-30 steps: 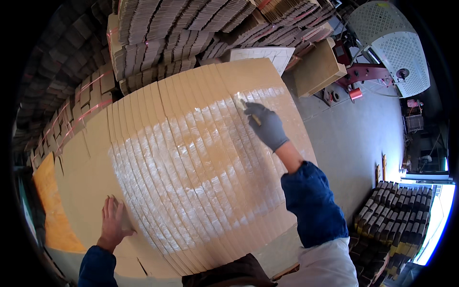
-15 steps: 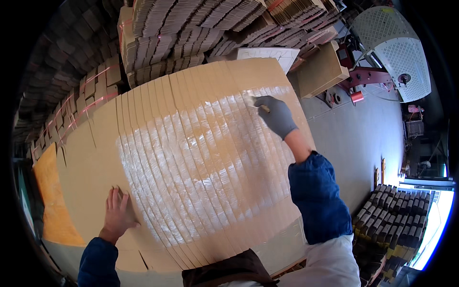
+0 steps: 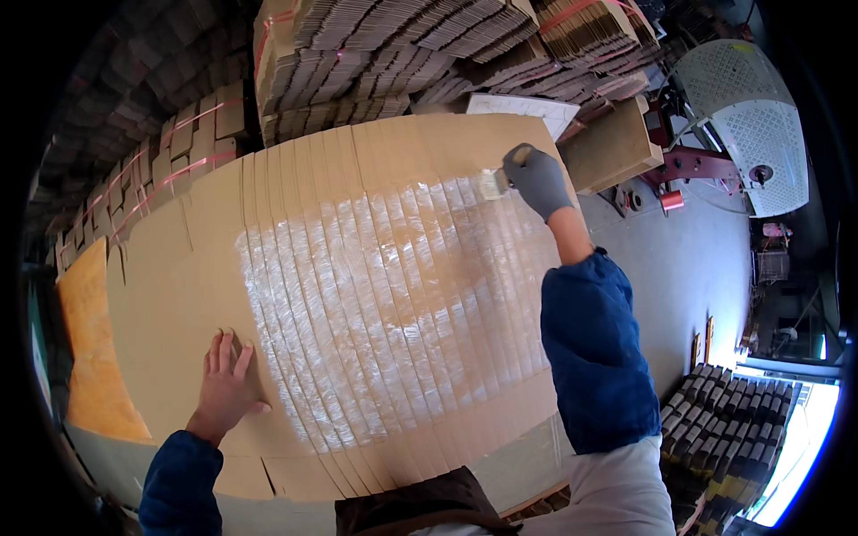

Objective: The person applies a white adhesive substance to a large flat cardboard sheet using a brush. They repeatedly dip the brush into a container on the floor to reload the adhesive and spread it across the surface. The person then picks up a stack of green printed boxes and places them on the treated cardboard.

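Note:
Fanned, overlapping cardboard sheets [image 3: 179,304] lie in front of me, a narrow strip of each showing. A wide band of shiny, wet-looking whitish coating [image 3: 357,313] runs across these strips. My right hand [image 3: 542,186], in a grey glove, is closed round the handle of a flat brush [image 3: 492,184]. Its pale bristles are at the far right part of the coated band, and the glove hides most of the handle. My bare left hand [image 3: 225,386] rests flat with fingers spread on the plain cardboard, left of the coated band.
Tall stacks of folded cardboard [image 3: 384,45] stand behind the sheets, some tied with pink straps. An open cardboard box [image 3: 612,147] and a maroon machine with a perforated white guard [image 3: 760,134] are at the far right. More bundled stacks [image 3: 737,420] stand at the lower right.
My gloved hand has shifted slightly up and right in the picture, and the brush's flat side shows more. The whole view has swung a little. My left hand stays on the cardboard.

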A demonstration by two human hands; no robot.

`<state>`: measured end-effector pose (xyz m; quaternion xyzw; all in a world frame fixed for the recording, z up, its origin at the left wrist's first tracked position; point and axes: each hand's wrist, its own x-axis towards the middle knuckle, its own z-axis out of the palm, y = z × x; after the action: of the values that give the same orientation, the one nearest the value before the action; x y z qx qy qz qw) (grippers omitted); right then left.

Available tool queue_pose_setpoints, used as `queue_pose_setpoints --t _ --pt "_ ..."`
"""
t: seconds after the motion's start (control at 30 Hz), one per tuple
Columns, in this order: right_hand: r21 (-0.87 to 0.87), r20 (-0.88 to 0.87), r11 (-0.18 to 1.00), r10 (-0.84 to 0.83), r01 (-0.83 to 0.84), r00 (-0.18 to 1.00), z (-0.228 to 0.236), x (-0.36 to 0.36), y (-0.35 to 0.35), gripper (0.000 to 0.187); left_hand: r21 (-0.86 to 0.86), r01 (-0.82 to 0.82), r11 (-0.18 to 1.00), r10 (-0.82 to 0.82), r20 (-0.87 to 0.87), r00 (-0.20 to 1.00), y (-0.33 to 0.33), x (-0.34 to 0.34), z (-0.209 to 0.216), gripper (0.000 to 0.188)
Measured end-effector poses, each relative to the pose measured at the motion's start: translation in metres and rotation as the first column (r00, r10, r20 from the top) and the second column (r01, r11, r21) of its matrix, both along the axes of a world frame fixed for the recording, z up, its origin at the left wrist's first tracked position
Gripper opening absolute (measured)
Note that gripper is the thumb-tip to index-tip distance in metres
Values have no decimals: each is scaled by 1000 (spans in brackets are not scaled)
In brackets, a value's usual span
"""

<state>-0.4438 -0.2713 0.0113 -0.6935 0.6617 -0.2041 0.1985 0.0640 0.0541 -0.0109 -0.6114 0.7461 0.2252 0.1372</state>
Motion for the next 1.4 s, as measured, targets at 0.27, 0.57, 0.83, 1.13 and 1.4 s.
queue_pose_setpoints --t 0.27,0.57,0.83,1.13,1.4 --pt "15 -147 992 125 -124 981 5 27 -2 20 -32 41 999 -41 4 999 0 3 -2 119" --pt "-162 -450 789 475 -592 756 11 58 77 21 -40 78 996 -78 -6 997 -1 4 2 116" --pt "-160 -472 845 388 -510 792 -3 87 80 23 -62 70 996 -72 -15 997 2 8 -1 117" --pt "-141 -492 878 338 -457 802 -7 95 73 15 -50 75 996 -77 -32 997 -1 6 6 114" --pt "-125 -460 865 384 -486 801 -9 126 84 27 -45 74 996 -75 -31 997 1 6 3 113"
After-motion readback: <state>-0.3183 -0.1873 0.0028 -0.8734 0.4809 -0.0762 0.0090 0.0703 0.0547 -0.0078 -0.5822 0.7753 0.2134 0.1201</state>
